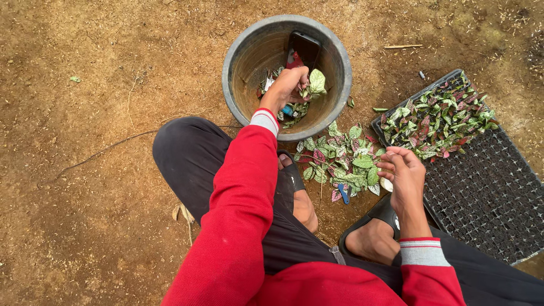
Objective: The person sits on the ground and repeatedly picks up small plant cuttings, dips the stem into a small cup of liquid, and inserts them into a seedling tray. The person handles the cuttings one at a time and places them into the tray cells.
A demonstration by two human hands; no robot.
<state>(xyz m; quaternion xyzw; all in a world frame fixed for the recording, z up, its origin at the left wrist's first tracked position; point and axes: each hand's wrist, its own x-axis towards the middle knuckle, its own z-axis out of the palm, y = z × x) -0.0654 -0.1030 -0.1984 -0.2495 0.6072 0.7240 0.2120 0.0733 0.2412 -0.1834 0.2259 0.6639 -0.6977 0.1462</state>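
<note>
From the head view, the left hand (pixel 288 86) reaches into a grey bucket (pixel 238 54), fingers closed on a leafy cutting (pixel 315 83). The right hand (pixel 403 174) hangs loosely curled and empty beside a heap of speckled cuttings (pixel 339 161), with a black seedling tray (pixel 487 192) just outside it.

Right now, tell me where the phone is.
The dark phone leans upright against the far inner wall of the grey bucket, just beyond the left hand.
</note>
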